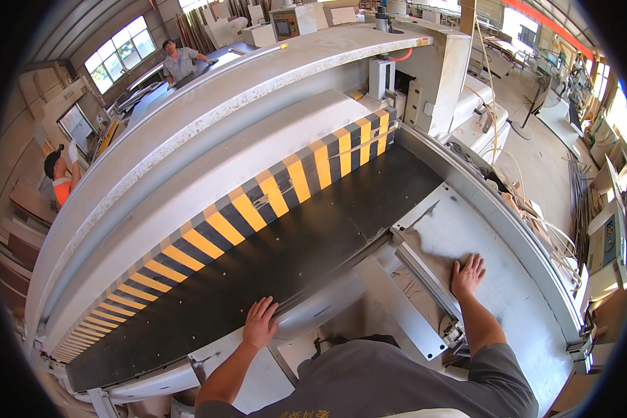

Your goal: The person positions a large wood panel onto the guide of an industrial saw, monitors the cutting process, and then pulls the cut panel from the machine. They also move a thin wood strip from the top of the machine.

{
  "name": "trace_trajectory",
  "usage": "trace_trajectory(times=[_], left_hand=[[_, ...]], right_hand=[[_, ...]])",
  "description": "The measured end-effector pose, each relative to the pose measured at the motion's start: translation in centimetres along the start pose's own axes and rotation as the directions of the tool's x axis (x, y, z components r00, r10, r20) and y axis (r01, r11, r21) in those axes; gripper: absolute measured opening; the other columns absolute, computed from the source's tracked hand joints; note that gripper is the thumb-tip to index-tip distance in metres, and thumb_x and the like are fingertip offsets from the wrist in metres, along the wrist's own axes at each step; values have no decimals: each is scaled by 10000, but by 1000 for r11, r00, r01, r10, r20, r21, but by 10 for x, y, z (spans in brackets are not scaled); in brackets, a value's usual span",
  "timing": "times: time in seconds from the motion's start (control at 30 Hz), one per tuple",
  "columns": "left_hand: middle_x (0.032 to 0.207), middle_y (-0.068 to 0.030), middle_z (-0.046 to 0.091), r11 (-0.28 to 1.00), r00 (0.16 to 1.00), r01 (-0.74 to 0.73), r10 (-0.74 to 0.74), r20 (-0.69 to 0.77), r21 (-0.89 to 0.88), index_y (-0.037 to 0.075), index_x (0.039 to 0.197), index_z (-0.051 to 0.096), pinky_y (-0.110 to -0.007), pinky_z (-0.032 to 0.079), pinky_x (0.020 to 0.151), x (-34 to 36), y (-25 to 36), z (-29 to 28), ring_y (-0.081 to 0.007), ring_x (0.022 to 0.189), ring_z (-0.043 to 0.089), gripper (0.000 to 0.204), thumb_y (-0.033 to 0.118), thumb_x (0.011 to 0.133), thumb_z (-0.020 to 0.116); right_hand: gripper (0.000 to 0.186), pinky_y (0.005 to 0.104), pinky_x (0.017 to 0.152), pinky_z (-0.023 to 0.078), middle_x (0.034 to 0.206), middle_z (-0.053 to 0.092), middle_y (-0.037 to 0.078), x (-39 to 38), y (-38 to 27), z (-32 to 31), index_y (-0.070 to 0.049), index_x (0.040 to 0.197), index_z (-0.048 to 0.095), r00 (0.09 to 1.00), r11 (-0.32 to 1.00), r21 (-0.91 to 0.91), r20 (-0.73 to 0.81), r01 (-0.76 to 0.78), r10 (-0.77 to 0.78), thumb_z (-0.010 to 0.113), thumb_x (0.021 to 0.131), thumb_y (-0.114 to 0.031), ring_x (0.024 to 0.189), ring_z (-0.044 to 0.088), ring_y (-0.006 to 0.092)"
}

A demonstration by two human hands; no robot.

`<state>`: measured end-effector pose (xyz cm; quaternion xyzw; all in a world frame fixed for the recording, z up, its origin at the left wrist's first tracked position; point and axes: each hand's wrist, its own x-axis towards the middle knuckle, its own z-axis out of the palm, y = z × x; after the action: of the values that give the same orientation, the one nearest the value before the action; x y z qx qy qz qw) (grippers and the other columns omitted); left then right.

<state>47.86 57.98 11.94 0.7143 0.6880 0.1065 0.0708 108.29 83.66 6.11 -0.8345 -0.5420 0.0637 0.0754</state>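
My left hand (pixel 260 322) rests with its fingers stretched out at the near edge of the black machine bed (pixel 313 244), holding nothing. My right hand (pixel 468 274) lies flat, fingers spread, on the grey metal side table (pixel 515 306) to the right. Between my hands a metal guide rail (pixel 425 272) runs toward me. Beyond the black bed stretches a long guard with yellow and black stripes (pixel 258 202), under the machine's pale grey beam (pixel 209 97).
A raised metal fence (pixel 508 230) borders the side table on the right. Two people stand beyond the beam: one in a grey shirt (pixel 181 64), one in orange (pixel 61 188). Loose cables (pixel 498 111) hang at the right. A control cabinet (pixel 606 240) stands at the far right.
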Motion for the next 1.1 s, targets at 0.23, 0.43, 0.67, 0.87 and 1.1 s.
trace_trajectory(times=[0.23, 0.43, 0.67, 0.87, 1.1], left_hand=[[1620, -106, 449, 1000, 1000, -4, 4, -1, 6, 121, 1446, 584, -489, 282, 1275, 0, 1, -1, -328, 1495, 411, 540, 218, 926, 693], [1623, -105, 444, 1000, 1000, -4, 4, 2, 19, 122, 1450, 581, -485, 275, 1278, 0, 0, -1, -326, 1498, 407, 538, 223, 933, 690], [1624, -105, 443, 1000, 1000, 0, 0, 10, 18, 120, 1453, 578, -485, 276, 1277, 0, 0, 0, -323, 1502, 402, 542, 215, 931, 689], [1620, -107, 447, 1000, 1000, -12, 12, -9, 4, 117, 1452, 577, -490, 282, 1274, -1, 0, 0, -325, 1501, 405, 545, 212, 927, 688], [1614, -110, 454, 1000, 1000, -10, 10, -6, 2, 117, 1451, 578, -493, 284, 1272, 0, -1, 0, -325, 1498, 410, 545, 209, 925, 688]], right_hand=[[748, 551, 1302, 115, 1721, 266, 172, 2, 2, 5, -36, 1615, 354, 1000, 1000, -9, -14, 2, -2, 526, 1043, -488, 1614, 165, 359], [746, 551, 1301, 117, 1722, 265, 171, 2, 1, 5, -40, 1615, 357, 1000, 1000, -11, -10, -1, 0, 523, 1044, -490, 1614, 167, 357], [749, 552, 1300, 119, 1723, 264, 171, 0, 0, 4, -40, 1619, 351, 1000, 1000, -17, -7, -1, 1, 524, 1044, -488, 1613, 170, 358], [738, 548, 1301, 120, 1718, 264, 183, 1, 3, 7, -39, 1616, 353, 1000, 1000, -13, -20, 8, -8, 519, 1047, -478, 1613, 164, 358], [733, 551, 1300, 124, 1717, 263, 187, 0, 2, 6, -34, 1611, 361, 1000, 1000, -6, -22, 12, -12, 520, 1048, -476, 1611, 168, 364]])
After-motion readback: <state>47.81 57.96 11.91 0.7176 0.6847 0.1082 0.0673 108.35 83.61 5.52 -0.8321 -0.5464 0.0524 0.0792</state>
